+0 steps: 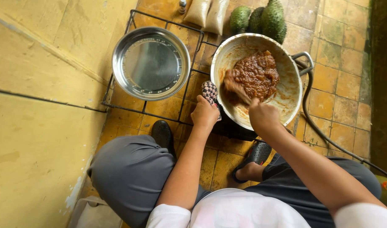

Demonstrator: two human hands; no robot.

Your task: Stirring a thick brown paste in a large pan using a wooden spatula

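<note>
A large metal wok (pixel 286 95) holds thick brown paste (pixel 256 76) and sits on a low burner on the tiled floor. My right hand (pixel 264 118) grips a wooden spatula (pixel 236 86) whose blade is buried in the paste. My left hand (pixel 204 115) clutches a black-and-white checkered cloth (pixel 209 90) against the wok's near-left rim. I am sitting low, with grey-trousered knees on both sides and black sandals under me.
An empty steel basin (pixel 151 63) rests on a black wire rack (pixel 134 105) to the left. Green spiky fruits (pixel 261 19) and two pale filled bags (pixel 208 14) lie at the back. A grey hose (pixel 318 126) runs right. A yellow wall (pixel 37 105) stands on the left.
</note>
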